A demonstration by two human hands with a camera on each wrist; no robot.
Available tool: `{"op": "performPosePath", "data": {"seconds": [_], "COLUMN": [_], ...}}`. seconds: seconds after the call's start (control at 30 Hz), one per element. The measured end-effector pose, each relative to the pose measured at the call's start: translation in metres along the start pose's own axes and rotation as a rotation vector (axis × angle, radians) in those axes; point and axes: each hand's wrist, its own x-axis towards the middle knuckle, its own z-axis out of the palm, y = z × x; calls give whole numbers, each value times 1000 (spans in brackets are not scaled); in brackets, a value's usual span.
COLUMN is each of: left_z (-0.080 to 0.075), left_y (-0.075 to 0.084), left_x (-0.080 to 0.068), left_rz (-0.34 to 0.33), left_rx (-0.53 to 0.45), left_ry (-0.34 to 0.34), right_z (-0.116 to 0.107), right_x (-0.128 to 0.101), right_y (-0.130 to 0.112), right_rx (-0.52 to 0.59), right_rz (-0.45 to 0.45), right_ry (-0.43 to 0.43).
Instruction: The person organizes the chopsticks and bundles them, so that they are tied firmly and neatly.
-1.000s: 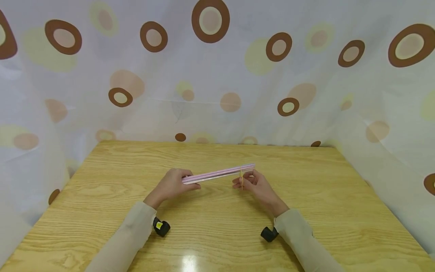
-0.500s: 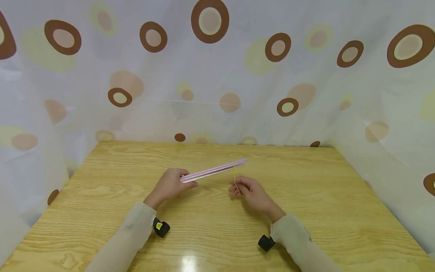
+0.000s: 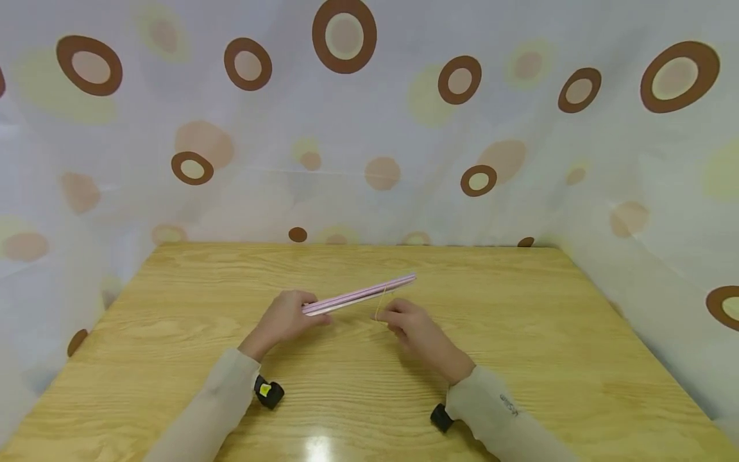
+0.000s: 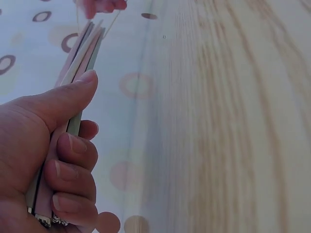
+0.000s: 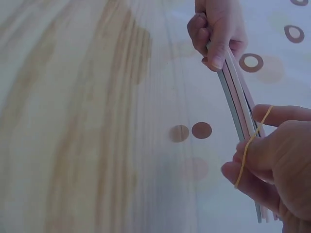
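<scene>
My left hand [image 3: 285,317] grips a bundle of slim pastel sticks that look like chopsticks [image 3: 358,296], pink, white and grey-green. In the left wrist view their patterned metallic ends [image 4: 43,221] show at the bottom of the palm, and the thumb lies along the bundle. The tips point right and slightly up, above the table. A thin yellow rubber band [image 3: 381,301] runs from the bundle's far part down to my right hand [image 3: 418,330]. In the right wrist view the band [image 5: 246,145] stretches across the bent fingers and thumb, close beside the chopsticks.
A light wood-grain table [image 3: 323,398] lies under both hands. White cloth [image 3: 369,212] with brown and beige circles hangs behind and at both sides. Black wrist cameras [image 3: 269,393] sit at the cuffs of the beige sleeves [image 3: 202,401].
My right hand first dropped away from the chopsticks, stretching the rubber band, then moved left and turned. The band shifted left along the bundle. My left hand kept its grip, tilting the tips up slightly.
</scene>
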Motion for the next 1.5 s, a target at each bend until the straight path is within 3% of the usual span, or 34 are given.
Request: {"op": "performPosePath", "data": {"seconds": [0.3,0.57,0.67,0.87,0.97,1.23,1.33,1.5], "left_z": [-5,-1,-1,1,2,6,9,12], "left_y": [2,4,5,6,9,15,17,23], "left_x": [-1,-1,-1,-2,-2,-2,-3,-7], "left_rz": [24,10,1,-8,-16,-50,-42,-9], "left_rx": [-34,-100,-106,-97,-93,-49,-24,-10], "left_ry": [-10,-26,-22,4,22,90,126,171], "right_z": [2,3,5,8,9,12,12,9], "right_x": [7,10,12,15,18,23,20,13], "right_y": [-5,-4,-8,-17,-21,-25,-19,0], "right_rx": [-85,-272,-300,-335,-314,-136,91,574], "right_rz": [45,55,161,511,622,766,848,1049], "right_ry": [3,75,77,47,45,-4,-27,-8]}}
